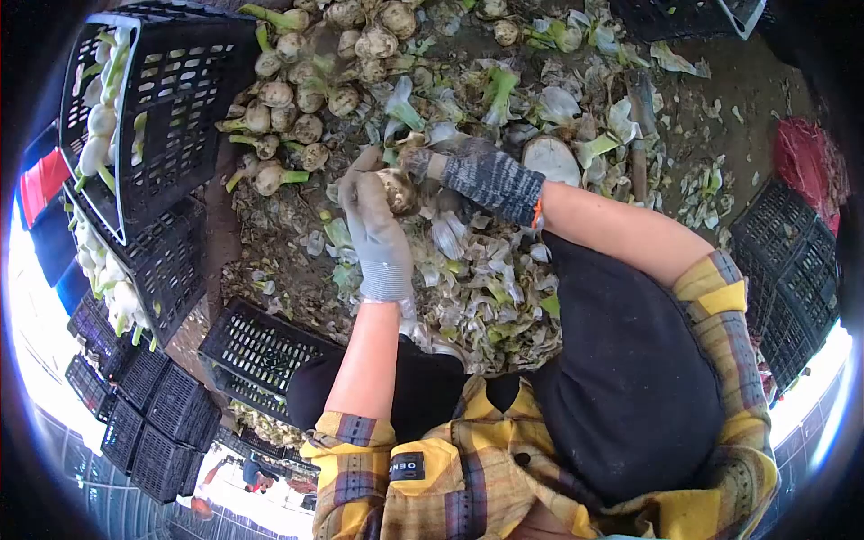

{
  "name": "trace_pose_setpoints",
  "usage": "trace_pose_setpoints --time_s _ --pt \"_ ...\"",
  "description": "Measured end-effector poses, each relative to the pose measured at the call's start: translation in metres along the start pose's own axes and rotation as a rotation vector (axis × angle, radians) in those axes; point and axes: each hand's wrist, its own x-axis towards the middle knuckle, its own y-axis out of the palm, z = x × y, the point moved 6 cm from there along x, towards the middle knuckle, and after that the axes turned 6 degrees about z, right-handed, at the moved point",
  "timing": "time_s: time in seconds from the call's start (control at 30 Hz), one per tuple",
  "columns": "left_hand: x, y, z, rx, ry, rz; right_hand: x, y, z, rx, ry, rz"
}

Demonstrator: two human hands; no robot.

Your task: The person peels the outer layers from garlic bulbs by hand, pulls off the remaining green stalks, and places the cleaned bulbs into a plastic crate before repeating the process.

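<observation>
My left hand [367, 209], in a pale grey glove, is closed around a garlic bulb [397, 191] whose brown root end faces up. My right hand [481, 173], in a dark speckled knit glove, is closed right beside that bulb, its fingertips near the bulb's upper edge. Whatever the right fingers hold is hidden under the glove. Beyond my left hand lies a heap of garlic bulbs [286, 117] with dirty root ends and short green stalks. Loose skins and leaf scraps [490, 279] cover the ground below both hands.
At the left, black crates [184, 90] hold white bulbs [101, 126] with green stalks. Another black crate [261, 351] stands by my left knee. A round pale block [552, 162] and a wooden stick [640, 135] lie right of my hands. Crates [783, 270] and a red net sack [807, 166] are far right.
</observation>
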Motion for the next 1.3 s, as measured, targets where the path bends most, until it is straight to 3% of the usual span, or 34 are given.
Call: trace_pose_setpoints --time_s 0.1,0.23,0.37,0.47,0.77,0.87,0.97,1.07,1.17,1.2,1.3 --pt "-0.003 0.003 -0.005 0.026 0.105 0.056 -0.006 0.007 0.011 0.081 0.079 0.012" --pt "-0.004 0.009 0.004 -0.113 0.130 0.067 0.000 0.005 0.007 0.178 -0.069 -0.001" --pt "-0.006 0.011 0.008 -0.162 0.094 0.082 -0.003 -0.003 0.009 -0.115 -0.035 0.035" --pt "-0.006 0.011 0.012 -0.275 0.049 0.058 -0.005 0.000 0.012 -0.115 -0.087 0.005" --pt "-0.006 0.007 0.012 -0.102 0.052 0.071 -0.002 -0.006 0.009 -0.566 -0.112 -0.059" --pt "0.000 0.004 0.015 -0.105 -0.002 0.007 -0.004 -0.001 0.013 -0.772 -0.343 -0.154" --pt "-0.004 0.013 0.016 -0.335 -0.341 0.100 -0.003 -0.001 0.008 -0.723 -0.307 -0.144" --pt "-0.008 0.019 0.020 -0.504 -0.513 0.069 -0.008 0.000 0.015 -0.698 -0.469 -0.262" --pt "-0.009 0.018 0.012 -0.227 -0.432 0.160 -0.004 -0.004 0.005 -0.322 -0.057 -0.151" --pt "-0.008 0.018 0.010 -0.169 -0.330 0.145 0.009 -0.012 -0.009 -0.683 -0.361 -0.271" --pt "-0.010 0.022 0.013 -0.002 -0.025 0.098 -0.001 -0.012 0.005 -0.547 -0.068 -0.195"
